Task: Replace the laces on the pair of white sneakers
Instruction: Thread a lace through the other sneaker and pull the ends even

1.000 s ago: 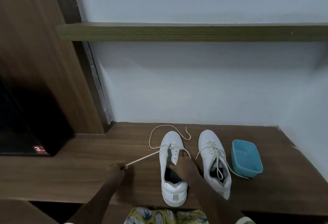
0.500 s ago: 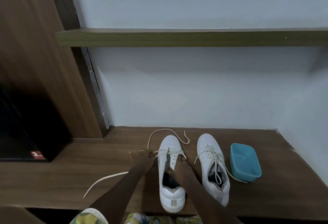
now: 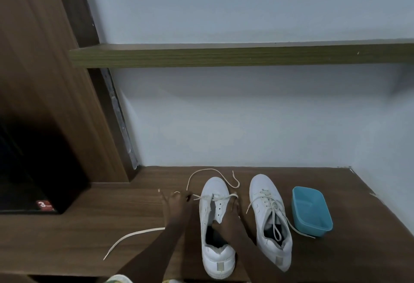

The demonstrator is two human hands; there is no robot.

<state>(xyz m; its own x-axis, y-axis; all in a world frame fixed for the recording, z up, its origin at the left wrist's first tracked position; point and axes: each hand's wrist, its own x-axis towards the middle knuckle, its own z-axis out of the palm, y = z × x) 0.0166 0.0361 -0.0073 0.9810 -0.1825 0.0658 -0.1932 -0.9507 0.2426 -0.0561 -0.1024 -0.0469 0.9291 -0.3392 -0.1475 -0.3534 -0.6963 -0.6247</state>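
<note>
Lace (image 3: 134, 235) is soft, light and floppy, so it will slip and twist. It is best pinched close to its stiff tip, which pokes through holes easily. It runs only through the holes near the toe of the shoe (image 3: 218, 258) in the lower middle of the frame. One end lies loose on the surface (image 3: 89, 226) at lower left. The left hand (image 3: 177, 204) pinches the lace just beside the shoe. The right hand (image 3: 230, 217) seems to grip the shoe's side, though that is hard to see. The second shoe (image 3: 275, 244), to the right, is laced, near a blue tub (image 3: 313, 230).
</note>
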